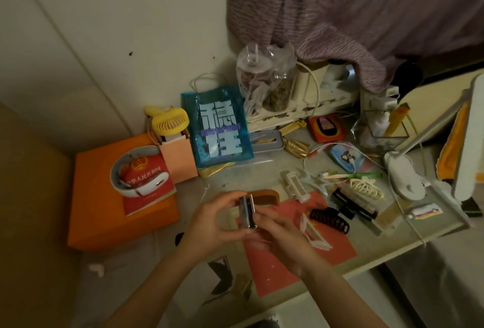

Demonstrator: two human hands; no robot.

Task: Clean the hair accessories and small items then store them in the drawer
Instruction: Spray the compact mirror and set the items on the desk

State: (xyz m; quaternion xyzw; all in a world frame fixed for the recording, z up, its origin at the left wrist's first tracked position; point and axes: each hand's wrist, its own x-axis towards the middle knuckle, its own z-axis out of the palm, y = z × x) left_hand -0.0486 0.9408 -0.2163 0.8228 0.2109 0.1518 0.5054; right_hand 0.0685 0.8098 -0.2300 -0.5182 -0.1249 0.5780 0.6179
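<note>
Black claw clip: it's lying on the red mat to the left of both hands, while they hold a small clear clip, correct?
Not quite. In the head view the black claw clip lies on the red mat to the right of the hands, not the left. The left hand and right hand do hold a small clear clip together.

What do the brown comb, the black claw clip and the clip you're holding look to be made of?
Comb: probably wood; matte, even reddish-brown.
Black claw clip: likely plastic; dark, glossy, moulded curved teeth.
Held clip, between left hand and right hand: looks like translucent greyish plastic with a dark inner part; too blurred to rule out metal.
</note>
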